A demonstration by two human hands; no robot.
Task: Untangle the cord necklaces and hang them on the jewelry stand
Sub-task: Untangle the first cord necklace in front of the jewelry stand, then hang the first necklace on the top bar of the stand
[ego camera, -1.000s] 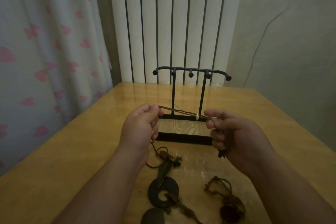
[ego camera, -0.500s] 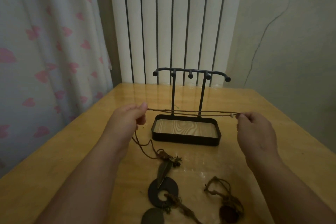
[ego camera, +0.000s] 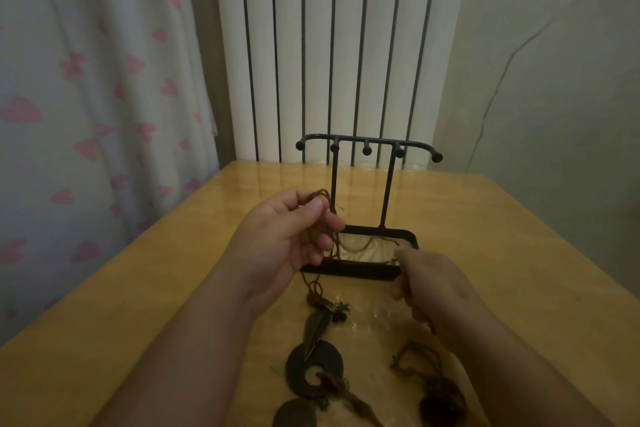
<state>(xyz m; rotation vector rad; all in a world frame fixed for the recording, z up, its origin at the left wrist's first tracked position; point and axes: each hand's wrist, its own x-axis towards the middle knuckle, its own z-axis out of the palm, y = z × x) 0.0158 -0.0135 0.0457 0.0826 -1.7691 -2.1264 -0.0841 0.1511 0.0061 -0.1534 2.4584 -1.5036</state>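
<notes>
Head view: cord [ego camera: 321,197] bunched in the curled fingers of your left hand [ego camera: 287,239], far end pinched by your right hand [ego camera: 431,282], pendant [ego camera: 316,331] lying on the table [ego camera: 512,239] before the jewelry stand [ego camera: 367,143]; sagging slack between your hands may snag there or re-knot.

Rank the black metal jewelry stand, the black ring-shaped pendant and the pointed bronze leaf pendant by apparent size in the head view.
Largest first:
black metal jewelry stand
black ring-shaped pendant
pointed bronze leaf pendant
Nearer the camera, the pendants look enlarged.
</notes>
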